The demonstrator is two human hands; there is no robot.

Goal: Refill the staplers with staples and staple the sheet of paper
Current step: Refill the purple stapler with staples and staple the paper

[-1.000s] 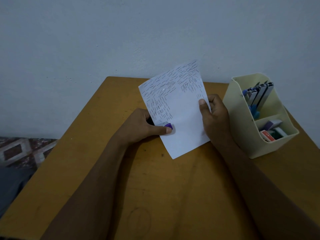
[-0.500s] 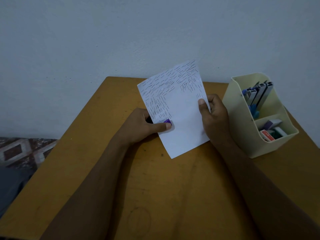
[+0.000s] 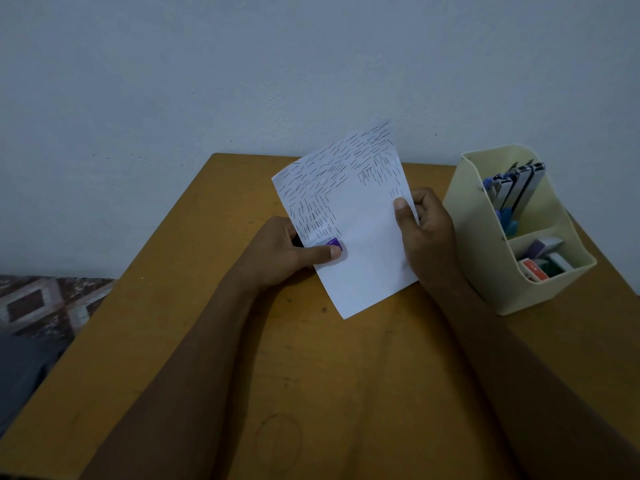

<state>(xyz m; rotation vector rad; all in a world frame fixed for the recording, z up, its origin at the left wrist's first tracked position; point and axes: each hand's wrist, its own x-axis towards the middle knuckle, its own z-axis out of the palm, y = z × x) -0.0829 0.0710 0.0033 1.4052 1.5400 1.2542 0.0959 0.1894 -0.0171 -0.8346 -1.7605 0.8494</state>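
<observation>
A white sheet of paper, its upper half dotted with many staples, is held tilted above the brown table. My right hand pinches the sheet's right edge, thumb on top. At the sheet's left edge my left hand grips a purple stapler. Only the stapler's purple tip shows, over the paper and under my thumb. The rest of it is hidden behind hand and sheet.
A cream desk organiser stands at the table's right side, close to my right hand. Its rear slot holds several more staplers; its front slot holds small staple boxes. A wall rises just behind the table. Patterned floor shows at left.
The sheet and both hands have shifted very slightly; the stapler tip stays on the paper's left edge under my left thumb.
</observation>
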